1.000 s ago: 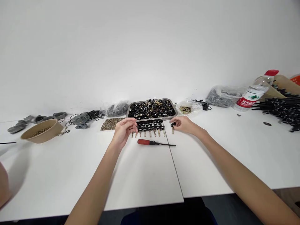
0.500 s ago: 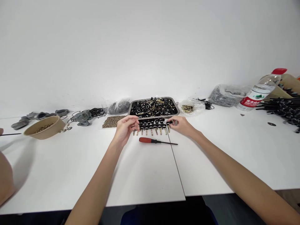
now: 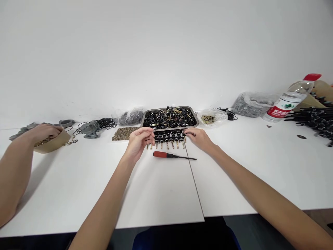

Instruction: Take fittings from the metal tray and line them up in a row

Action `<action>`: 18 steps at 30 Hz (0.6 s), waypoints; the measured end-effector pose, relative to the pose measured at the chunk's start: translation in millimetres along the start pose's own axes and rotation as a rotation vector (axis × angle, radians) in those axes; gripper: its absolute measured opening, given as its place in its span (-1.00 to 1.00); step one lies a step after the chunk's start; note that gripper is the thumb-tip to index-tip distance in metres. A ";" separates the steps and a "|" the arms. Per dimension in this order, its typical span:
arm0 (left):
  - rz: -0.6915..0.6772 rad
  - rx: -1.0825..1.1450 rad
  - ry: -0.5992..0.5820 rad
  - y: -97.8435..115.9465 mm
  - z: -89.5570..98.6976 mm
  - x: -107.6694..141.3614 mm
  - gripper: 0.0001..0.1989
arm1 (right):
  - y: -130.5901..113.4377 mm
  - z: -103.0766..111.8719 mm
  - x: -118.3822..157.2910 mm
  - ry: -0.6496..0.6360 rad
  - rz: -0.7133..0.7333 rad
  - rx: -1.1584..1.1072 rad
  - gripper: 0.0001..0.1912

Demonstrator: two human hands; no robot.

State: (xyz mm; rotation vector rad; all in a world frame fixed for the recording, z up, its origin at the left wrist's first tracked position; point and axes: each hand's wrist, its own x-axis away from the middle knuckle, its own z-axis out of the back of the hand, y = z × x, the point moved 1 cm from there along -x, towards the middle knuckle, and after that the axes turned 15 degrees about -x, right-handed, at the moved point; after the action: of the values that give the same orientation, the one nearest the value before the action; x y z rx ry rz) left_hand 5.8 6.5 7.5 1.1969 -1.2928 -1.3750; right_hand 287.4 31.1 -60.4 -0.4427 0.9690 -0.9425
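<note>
- I have my right grip [image 3: 199, 139] low over the tabletop [image 3: 161, 194], its fingertips at the right-hand end of the row of black-and-brass parts [image 3: 167, 140]; from this feed I can't tell whether it is pinching the end part or only resting against it.
- My left grip [image 3: 140, 141] is at the other end of that row, fingers loosely curled with the thumb close to them; whether anything is pinched in there, I can't tell.
- The row itself lies between my two grips, brass stems pointing toward me, black heads close up against the near side of the metal tray [image 3: 177, 128].
- That tray sits just beyond both grips, heaped with more black and brass pieces.
- Nearer to me than either grip, I see the red-handled screwdriver [image 3: 171, 156] lying crosswise, its tip to the right.
- Just left of and beyond my left grip is a spread of small brass pieces [image 3: 124, 134].
- Beyond my right grip lies a clear bag [image 3: 214, 118] with brass-coloured bits.
- Well left of my left grip, a co-worker's hand [image 3: 48, 131] reaches into a tan bowl [image 3: 53, 146].
</note>
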 end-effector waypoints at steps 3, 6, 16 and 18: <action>-0.005 0.001 0.001 0.6 0.2 0.0 -0.85 | -5.4 2.1 1.8 0.013 -0.011 0.045 -0.77; -0.010 0.002 0.006 -0.7 1.9 -0.8 -0.85 | -14.7 7.6 3.9 0.037 -0.055 0.088 -0.81; -0.001 0.009 0.009 -2.7 2.8 -1.3 -0.86 | -5.2 5.7 4.6 0.093 -0.336 0.052 -0.74; 0.003 0.006 0.005 -1.6 2.3 -0.9 -0.86 | -0.3 2.2 3.3 0.081 -0.334 0.025 -0.74</action>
State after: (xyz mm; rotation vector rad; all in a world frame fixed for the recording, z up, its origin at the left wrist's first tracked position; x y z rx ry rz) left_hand 3.7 7.9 6.0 1.2015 -1.2954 -1.3657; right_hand 289.9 28.1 -60.7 -0.5594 0.9719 -1.2802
